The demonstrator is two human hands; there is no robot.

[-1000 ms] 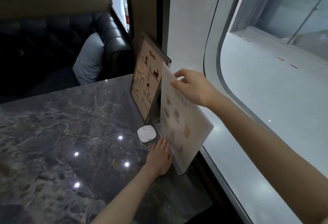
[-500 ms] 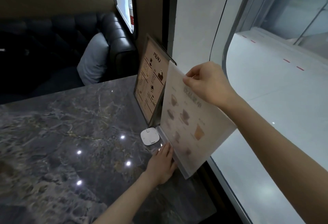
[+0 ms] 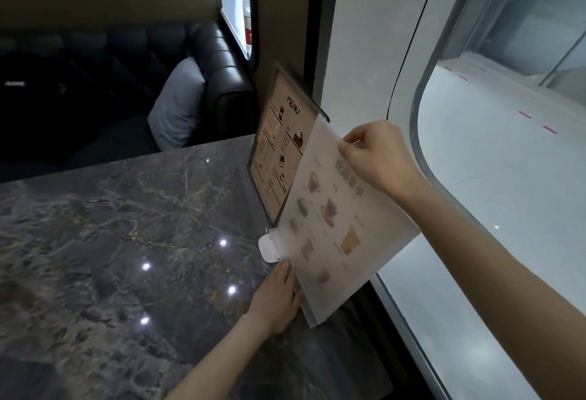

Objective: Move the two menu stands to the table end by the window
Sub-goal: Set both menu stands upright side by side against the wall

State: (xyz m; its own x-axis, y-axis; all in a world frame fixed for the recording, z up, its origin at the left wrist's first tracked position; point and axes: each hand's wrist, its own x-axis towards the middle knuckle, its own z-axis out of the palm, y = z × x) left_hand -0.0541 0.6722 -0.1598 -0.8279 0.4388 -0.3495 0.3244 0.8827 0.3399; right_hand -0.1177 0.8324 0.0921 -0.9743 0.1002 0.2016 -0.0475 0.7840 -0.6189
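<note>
At the desk [image 3: 126, 241] end by the window, your right hand [image 3: 377, 158] pinches the clear menu stand [image 3: 336, 225] top; left hand [image 3: 276, 298] open, steadying its base. Light, stiff, slippery acrylic: hold the edges

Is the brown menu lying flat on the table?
No, the brown menu stands upright at the table end by the window.

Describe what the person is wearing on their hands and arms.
Nothing that shows: both forearms are bare as far as the frame reaches, with no sleeves in view. The left hand and right hand have no gloves, and no rings, watch or bracelet are visible.
</note>
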